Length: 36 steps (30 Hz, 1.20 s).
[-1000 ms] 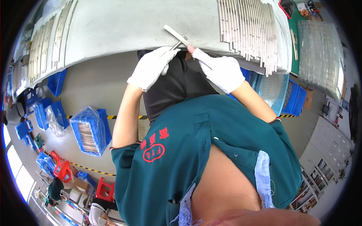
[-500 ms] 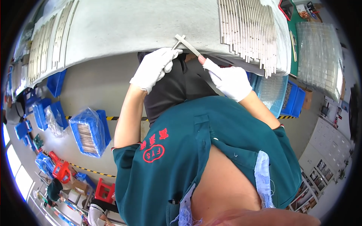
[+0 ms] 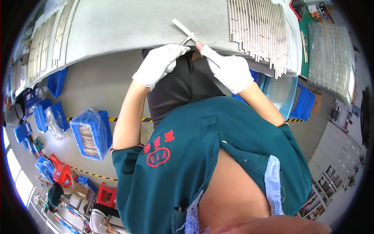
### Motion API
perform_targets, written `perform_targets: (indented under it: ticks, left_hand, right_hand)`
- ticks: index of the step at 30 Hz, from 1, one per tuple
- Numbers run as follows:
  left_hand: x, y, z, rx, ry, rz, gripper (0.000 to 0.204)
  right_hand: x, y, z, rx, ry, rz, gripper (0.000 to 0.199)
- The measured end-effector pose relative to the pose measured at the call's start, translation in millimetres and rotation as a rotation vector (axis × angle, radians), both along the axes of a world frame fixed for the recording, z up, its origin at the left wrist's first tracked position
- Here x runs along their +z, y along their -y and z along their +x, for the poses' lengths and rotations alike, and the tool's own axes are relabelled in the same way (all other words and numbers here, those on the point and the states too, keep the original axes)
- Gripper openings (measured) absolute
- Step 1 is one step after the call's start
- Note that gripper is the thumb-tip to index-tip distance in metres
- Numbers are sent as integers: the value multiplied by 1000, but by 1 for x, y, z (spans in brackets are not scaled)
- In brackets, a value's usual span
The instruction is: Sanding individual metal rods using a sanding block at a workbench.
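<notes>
White-gloved left hand (image 3: pixel 160 64) curls closed around slim shiny metal rod (image 3: pixel 185 41), white-gloved right hand (image 3: pixel 232 72) pinches flat, straight off-white bar (image 3: pixel 183 29) crossing it, near pale-grey covered surface (image 3: pixel 128 27).

The strip (image 3: pixel 183 28) looks matt, the rod (image 3: pixel 184 41) shiny metal, the gloves (image 3: pixel 232 73) cloth.

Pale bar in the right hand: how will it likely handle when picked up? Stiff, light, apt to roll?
Likely stiff: the pale bar juts straight past the right hand, no visible sag. Probably light: it's held near one end, though the metal rod crossing it may lend support. Probably slides rather than rolls: its visible face looks flat.
</notes>
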<state>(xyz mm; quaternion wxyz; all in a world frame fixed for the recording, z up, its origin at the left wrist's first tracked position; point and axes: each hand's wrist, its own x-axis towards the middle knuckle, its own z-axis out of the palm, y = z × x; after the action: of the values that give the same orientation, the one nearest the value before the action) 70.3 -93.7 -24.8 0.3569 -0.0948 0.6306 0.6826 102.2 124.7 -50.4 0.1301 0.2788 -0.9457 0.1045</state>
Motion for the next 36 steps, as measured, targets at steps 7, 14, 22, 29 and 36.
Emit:
perform_targets:
  ticks: [7, 14, 22, 29, 36]
  left_hand:
    - [-8, -1, 1, -32, -58, -42, 29]
    - [-3, -2, 2, -2, -44, -62, 24]
    - [-8, -6, 4, -41, -131, -117, 30]
    - [-13, -29, 17, 157, -3, -15, 26]
    - [-30, -50, 26, 355, -19, 91, 20]
  right_hand:
    - [8, -13, 21, -14, 202, 86, 50]
    - [-7, -2, 7, -32, 47, -10, 49]
    - [2, 0, -3, -18, 99, 11, 44]
    - [-2, -11, 10, 89, 128, 132, 35]
    - [6, 5, 15, -11, 217, -23, 42]
